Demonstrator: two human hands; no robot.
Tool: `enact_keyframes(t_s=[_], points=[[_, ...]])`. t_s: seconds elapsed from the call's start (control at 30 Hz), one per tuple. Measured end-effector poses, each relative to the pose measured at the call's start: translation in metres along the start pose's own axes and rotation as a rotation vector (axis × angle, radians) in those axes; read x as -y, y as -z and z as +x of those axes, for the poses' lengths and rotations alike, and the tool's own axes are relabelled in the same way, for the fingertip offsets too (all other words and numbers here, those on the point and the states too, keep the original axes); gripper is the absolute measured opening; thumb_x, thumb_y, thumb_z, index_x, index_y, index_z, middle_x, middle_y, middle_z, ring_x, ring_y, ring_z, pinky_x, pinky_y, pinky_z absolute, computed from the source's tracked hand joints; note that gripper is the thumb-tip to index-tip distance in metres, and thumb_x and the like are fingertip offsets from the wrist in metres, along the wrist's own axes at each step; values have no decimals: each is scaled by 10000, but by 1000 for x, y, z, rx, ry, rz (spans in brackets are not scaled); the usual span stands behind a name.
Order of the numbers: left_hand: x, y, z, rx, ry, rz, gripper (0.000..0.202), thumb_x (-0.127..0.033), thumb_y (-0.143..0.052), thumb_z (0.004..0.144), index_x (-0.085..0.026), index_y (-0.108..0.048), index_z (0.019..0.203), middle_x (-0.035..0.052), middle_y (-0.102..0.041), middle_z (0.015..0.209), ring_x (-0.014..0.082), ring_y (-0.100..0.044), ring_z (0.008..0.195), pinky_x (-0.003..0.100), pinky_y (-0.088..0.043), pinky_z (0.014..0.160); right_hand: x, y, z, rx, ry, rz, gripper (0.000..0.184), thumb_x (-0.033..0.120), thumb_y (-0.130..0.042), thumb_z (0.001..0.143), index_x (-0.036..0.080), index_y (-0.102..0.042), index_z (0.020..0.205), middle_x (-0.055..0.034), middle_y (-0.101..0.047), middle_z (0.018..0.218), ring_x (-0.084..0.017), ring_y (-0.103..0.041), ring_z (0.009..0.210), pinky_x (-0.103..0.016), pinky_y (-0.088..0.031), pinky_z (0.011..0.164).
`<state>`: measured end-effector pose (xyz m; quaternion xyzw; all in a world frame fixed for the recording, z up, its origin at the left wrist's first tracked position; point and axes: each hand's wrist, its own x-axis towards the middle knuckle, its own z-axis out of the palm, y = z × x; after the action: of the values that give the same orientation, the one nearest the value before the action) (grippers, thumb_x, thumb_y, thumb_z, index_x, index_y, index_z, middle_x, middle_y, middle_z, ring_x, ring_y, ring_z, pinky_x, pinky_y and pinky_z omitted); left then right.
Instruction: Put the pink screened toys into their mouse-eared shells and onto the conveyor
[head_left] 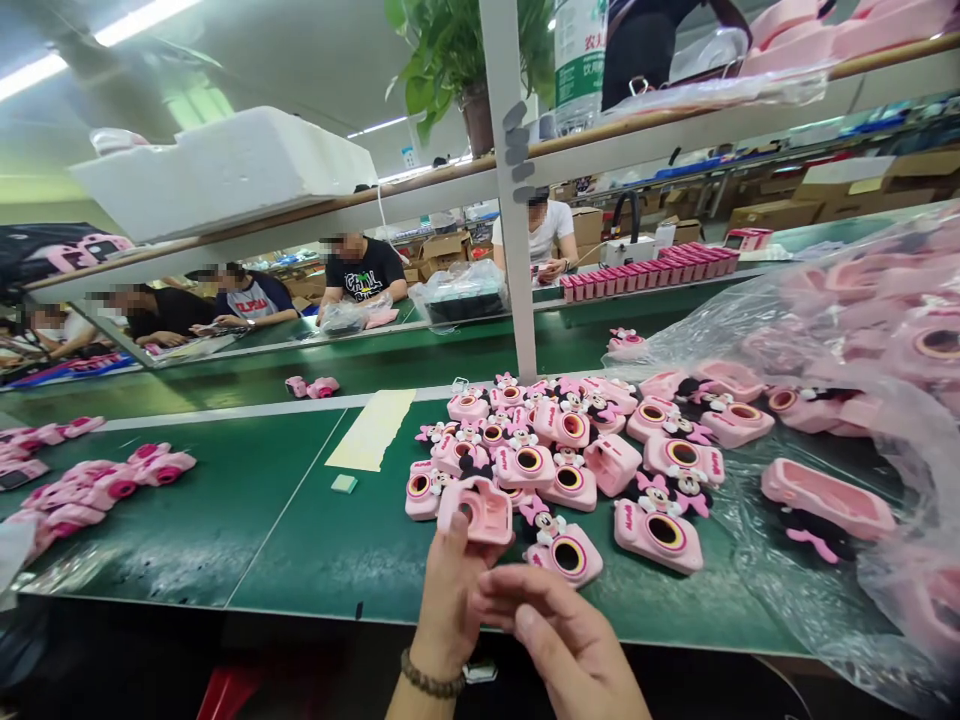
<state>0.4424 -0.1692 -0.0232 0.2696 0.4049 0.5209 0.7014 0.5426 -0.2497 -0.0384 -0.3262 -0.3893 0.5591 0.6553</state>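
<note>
One pink camera-shaped case (486, 512) is sitting in the left hand (450, 580), whose thumb and fingers are gripping it with its hollow side up. Just beside those fingers, the right hand (566, 635) is hovering, loosely curled with a gap at the thumb. Beyond the fingertips, pink Minnie Mouse camera cases (525, 465) are lying heaped; to the fingers' left, a torn yellowish sheet (371, 430) is lying on the green tabletop (300, 560).

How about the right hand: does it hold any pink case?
No, the right hand is beside the left hand, which holds a pink case.
</note>
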Motion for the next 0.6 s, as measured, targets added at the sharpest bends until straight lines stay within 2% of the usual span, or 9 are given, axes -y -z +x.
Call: enact_keyframes(t_s=[0.1, 0.17, 0.23, 0.3, 0.33, 0.4, 0.43, 0.5, 0.6], points=[[1, 4, 9, -83, 135, -149, 382, -478, -611, 882, -166, -614, 1102, 77, -744, 921, 183, -716, 740, 324, -602, 705, -3, 10, -3, -150, -2, -123, 240, 432, -647, 919, 232, -762, 982, -100, -725, 1019, -234, -690, 943, -341, -572, 892], [5, 7, 10, -93, 166, -179, 368, -452, -566, 914, -167, -598, 1144, 97, -741, 979, 164, -698, 683, 310, -593, 650, -6, 20, -5, -278, -38, -144, 248, 451, -675, 895, 226, -760, 956, -92, -717, 978, -219, -680, 880, -306, -582, 812], [8, 10, 7, -66, 174, -153, 411, -456, -578, 911, -192, -564, 1225, 115, -720, 1092, 179, -701, 729, 299, -578, 609, -8, 27, -6, -329, -103, -110, 289, 480, -702, 867, 227, -751, 999, -103, -712, 1022, -241, -675, 924, -317, -581, 789], [10, 11, -1, 18, 94, -86, 551, -522, -614, 876, -275, -486, 1352, 115, -650, 1275, 239, -702, 929, 339, -595, 670, -8, 27, -5, -369, -150, -35, 369, 506, -733, 835, 253, -721, 1103, -118, -683, 1172, -287, -647, 1074, -365, -572, 834], [9, 10, -6, 77, 18, -26, 634, -585, -627, 842, -312, -461, 1390, 108, -581, 1385, 276, -667, 1072, 374, -601, 754, -7, 25, -3, -407, -157, 19, 430, 522, -744, 819, 275, -691, 1168, -119, -643, 1271, -306, -620, 1147, -392, -563, 861], [4, 9, -17, 197, -157, 149, 732, -715, -615, 771, -335, -511, 1387, 64, -394, 1565, 323, -525, 1304, 407, -537, 979, -5, 18, 3, -477, -144, 144, 571, 558, -767, 780, 327, -611, 1278, -110, -531, 1434, -331, -568, 1241, -439, -551, 884], [1, 8, -22, 253, -225, 244, 742, -757, -585, 758, -311, -570, 1351, 43, -323, 1608, 333, -455, 1370, 388, -479, 1059, -4, 14, 7, -486, -132, 208, 640, 572, -777, 760, 352, -565, 1323, -104, -490, 1475, -339, -561, 1251, -455, -553, 872], [-6, 5, -28, 314, -295, 382, 698, -759, -502, 810, -252, -661, 1262, 46, -356, 1593, 320, -402, 1408, 328, -417, 1096, -2, 10, 18, -439, -122, 332, 740, 588, -776, 750, 383, -471, 1392, -103, -493, 1469, -345, -582, 1220, -471, -566, 822], [-12, 1, -24, 233, -331, 388, 579, -648, -409, 915, -249, -648, 1260, 79, -575, 1405, 269, -517, 1276, 321, -455, 975, -1, 12, 35, -431, -166, 486, 688, 565, -753, 796, 314, -474, 1373, -97, -629, 1289, -292, -654, 1089, -423, -585, 785]])
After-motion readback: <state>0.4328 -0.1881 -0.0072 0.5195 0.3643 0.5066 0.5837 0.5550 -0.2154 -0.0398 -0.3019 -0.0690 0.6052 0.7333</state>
